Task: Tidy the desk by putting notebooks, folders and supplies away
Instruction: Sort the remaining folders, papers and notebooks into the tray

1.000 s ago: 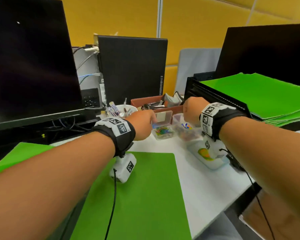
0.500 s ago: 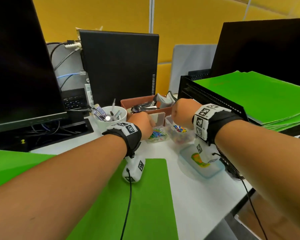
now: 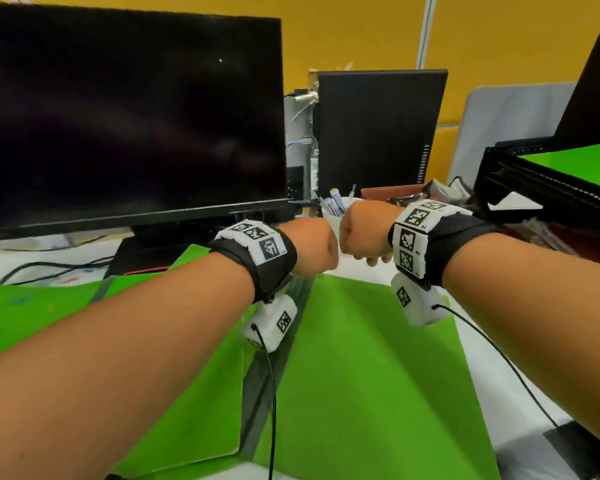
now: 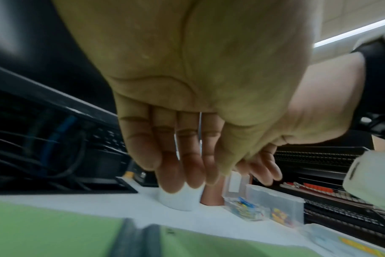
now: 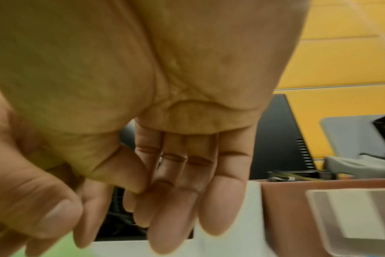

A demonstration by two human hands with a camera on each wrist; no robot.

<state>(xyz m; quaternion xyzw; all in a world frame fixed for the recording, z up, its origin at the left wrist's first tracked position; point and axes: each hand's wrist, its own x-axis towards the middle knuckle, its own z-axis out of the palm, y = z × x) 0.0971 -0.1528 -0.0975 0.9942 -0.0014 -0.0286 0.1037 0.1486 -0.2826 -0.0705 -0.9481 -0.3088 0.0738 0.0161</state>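
My left hand [image 3: 312,245] and right hand [image 3: 361,233] hover side by side, knuckles almost touching, above the far end of a green folder [image 3: 361,375] lying flat on the desk. In the left wrist view my left hand [image 4: 187,173] hangs with loose fingers and holds nothing. The right hand [image 5: 176,217] is just as relaxed and empty. Another green folder [image 3: 187,341] lies to the left, overlapping a third one [image 3: 32,306]. A white cup [image 4: 178,200] of pens stands just beyond my fingers. Clear boxes of coloured clips [image 4: 246,208] and pins [image 4: 281,213] sit to its right.
A large dark monitor [image 3: 129,116] fills the back left, with cables beneath it. A black computer case [image 3: 378,133] stands behind the cup. A brown tray [image 5: 297,200] is behind the boxes. A black mesh rack [image 3: 534,188] at the right carries green folders [image 3: 586,164].
Both hands have left the clear supply boxes, moved left and come together in front of the white cup. My head has turned left, so the monitor now fills the view.
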